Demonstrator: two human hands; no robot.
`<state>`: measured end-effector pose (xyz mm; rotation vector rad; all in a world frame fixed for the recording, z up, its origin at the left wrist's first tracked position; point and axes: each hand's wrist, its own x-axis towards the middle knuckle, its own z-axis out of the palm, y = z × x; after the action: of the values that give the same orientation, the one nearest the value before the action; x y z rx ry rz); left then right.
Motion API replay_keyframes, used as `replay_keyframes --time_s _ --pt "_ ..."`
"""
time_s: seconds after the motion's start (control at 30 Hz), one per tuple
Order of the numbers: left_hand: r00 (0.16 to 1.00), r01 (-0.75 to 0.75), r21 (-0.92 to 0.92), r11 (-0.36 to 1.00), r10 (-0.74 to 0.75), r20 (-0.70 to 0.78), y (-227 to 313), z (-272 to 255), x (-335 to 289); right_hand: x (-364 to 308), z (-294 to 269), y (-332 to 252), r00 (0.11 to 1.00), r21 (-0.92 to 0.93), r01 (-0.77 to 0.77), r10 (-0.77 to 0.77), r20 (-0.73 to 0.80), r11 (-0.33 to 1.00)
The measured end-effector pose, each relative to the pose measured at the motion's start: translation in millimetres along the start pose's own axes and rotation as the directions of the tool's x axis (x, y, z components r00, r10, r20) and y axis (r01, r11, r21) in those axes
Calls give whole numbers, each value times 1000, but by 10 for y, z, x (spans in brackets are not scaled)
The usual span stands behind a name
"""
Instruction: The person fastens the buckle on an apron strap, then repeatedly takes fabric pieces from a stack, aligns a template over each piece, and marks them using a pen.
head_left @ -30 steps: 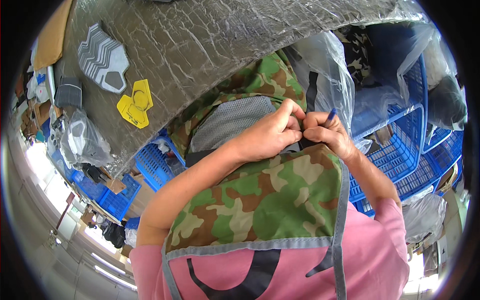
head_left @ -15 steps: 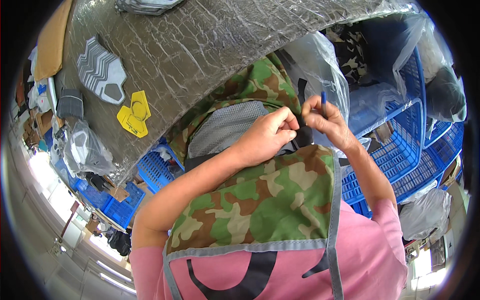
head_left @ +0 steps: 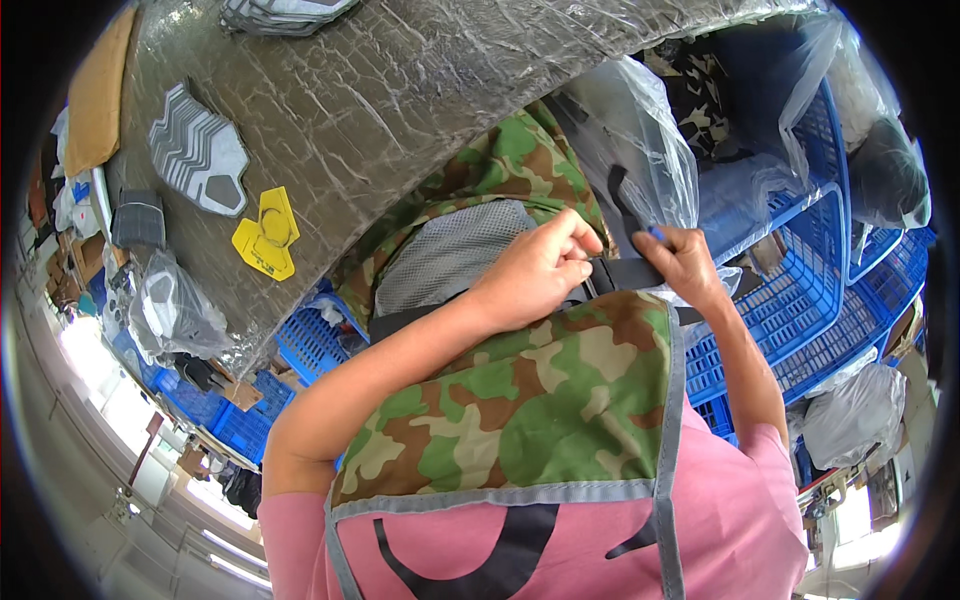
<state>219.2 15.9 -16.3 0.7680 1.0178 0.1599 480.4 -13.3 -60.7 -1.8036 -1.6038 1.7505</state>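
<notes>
A black webbing strap (head_left: 630, 272) stretches between my two hands, its loose tail rising past my right hand. My left hand (head_left: 540, 268) is closed with thumb and fingers pinched at the strap's left end, beside what looks like a dark buckle (head_left: 599, 277). My right hand (head_left: 688, 264) grips the strap, and a pen (head_left: 656, 233) with a blue end pokes out of the same fist. Under and behind my left hand lies a camouflage fabric piece (head_left: 530, 160) with a grey mesh panel (head_left: 450, 250). Another camouflage cloth (head_left: 510, 410), edged in grey, covers my front.
On the wrapped table (head_left: 380, 110) are a fan of grey-white cut pieces (head_left: 198, 155), a yellow template (head_left: 268, 235) and a dark roll (head_left: 138, 218). Blue plastic baskets (head_left: 800, 290) stand at the right, with clear plastic bags (head_left: 635, 130) around them.
My right hand has moved right and slightly down, drawing the black strap out from my left hand. The pen has tipped over from upright. My left hand stays nearly still.
</notes>
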Motion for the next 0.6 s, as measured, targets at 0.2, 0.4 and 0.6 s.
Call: replay_keyframes --time_s 0.2,0.4,0.6 --pt "999 -32 202 979 36 -16 79 47 -22 9 103 157 994 -97 99 -93 62 990" --pt "927 -294 745 599 367 70 1 115 -83 -77 266 641 995 -247 -59 77 63 967" --pt "865 -447 802 397 421 273 41 4 -225 -80 948 979 989 -68 -131 126 -83 989"
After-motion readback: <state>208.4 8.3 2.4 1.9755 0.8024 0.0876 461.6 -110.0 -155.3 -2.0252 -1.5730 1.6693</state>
